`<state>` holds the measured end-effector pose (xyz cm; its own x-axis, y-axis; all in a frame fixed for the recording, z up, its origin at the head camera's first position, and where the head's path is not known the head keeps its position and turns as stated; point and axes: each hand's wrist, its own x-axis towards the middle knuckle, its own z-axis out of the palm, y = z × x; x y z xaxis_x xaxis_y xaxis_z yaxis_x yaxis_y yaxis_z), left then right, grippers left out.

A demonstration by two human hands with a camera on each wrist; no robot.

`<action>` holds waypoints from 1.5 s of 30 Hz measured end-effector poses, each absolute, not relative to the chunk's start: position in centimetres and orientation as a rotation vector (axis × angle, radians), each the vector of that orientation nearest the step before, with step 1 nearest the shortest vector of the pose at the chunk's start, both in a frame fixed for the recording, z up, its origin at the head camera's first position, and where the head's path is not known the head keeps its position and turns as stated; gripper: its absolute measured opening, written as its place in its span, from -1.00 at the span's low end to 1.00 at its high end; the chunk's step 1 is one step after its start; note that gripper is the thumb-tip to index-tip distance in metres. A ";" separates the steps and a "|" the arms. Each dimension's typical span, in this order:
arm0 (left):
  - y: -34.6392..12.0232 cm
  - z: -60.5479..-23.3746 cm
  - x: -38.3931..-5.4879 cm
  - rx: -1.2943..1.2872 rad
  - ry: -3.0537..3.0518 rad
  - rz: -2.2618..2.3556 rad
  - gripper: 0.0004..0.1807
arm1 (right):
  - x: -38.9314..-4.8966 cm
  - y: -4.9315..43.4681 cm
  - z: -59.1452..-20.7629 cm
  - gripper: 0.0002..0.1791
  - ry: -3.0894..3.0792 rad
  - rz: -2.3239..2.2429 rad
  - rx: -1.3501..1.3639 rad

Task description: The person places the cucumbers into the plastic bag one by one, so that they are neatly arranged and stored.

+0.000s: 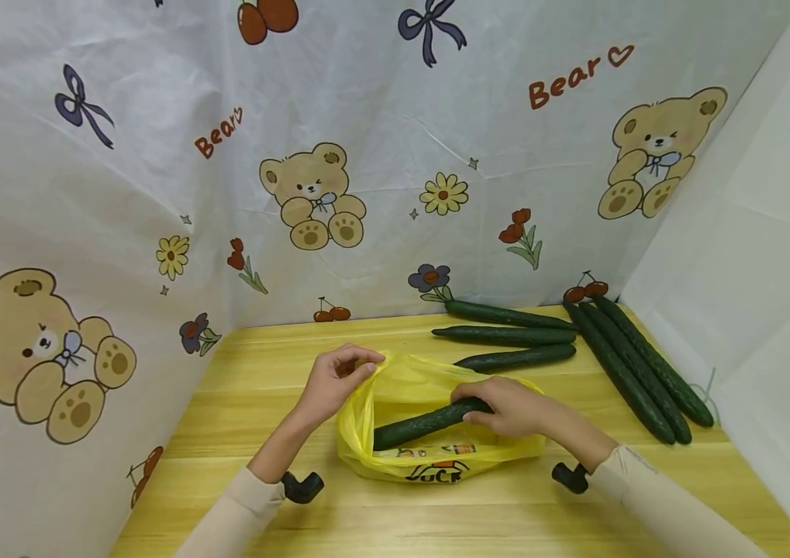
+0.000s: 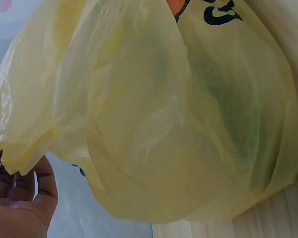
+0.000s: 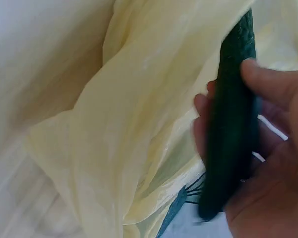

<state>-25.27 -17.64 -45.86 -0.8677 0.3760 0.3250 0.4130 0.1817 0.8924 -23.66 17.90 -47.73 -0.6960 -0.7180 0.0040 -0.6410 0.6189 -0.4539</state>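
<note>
In the head view a yellow plastic bag (image 1: 436, 470) with dark lettering lies on the table, its mouth spread toward me. My left hand (image 1: 332, 380) pinches the bag's upper left rim between thumb and fingers. A dark green cucumber (image 1: 422, 424) lies slanted in the bag's mouth, its left end inside. My right hand (image 1: 506, 407) grips its right end, as the right wrist view also shows, with the thumb on one side and fingers round the other. Through the bag's thin wall (image 2: 139, 148) in the left wrist view, a green shape shows faintly.
Behind the bag, a cucumber (image 1: 516, 358) and two more lie roughly crosswise. Three others, among them a long cucumber (image 1: 621, 376), slant along the right wall. Dark wrist-camera mounts (image 1: 302, 487) show by both wrists. A bear-print sheet (image 1: 381, 101) hangs behind the wooden table (image 1: 262, 403).
</note>
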 end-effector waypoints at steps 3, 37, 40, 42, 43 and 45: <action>-17.7 -45.8 -25.2 -0.791 -2.395 -1.823 -0.79 | -23.9 17.7 -48.1 -0.62 2.727 -0.559 -1.142; -19.0 -45.6 -25.2 -0.703 -2.392 -1.806 -0.79 | -29.9 31.2 -50.8 -0.66 3.100 -0.807 -0.697; -19.0 -45.7 -25.2 -0.712 -2.393 -1.804 -0.78 | -30.5 31.8 -51.9 -0.64 3.091 -0.819 -0.637; -19.0 -45.7 -25.1 -0.720 -2.392 -1.802 -0.78 | -30.7 32.1 -52.4 -0.60 3.091 -0.820 -0.582; -19.0 -45.8 -25.1 -0.726 -2.389 -1.801 -0.78 | -30.8 32.1 -52.6 -0.58 3.093 -0.822 -0.566; -19.0 -45.8 -25.0 -0.731 -2.382 -1.802 -0.78 | -30.9 32.1 -52.8 -0.53 3.111 -0.779 -0.556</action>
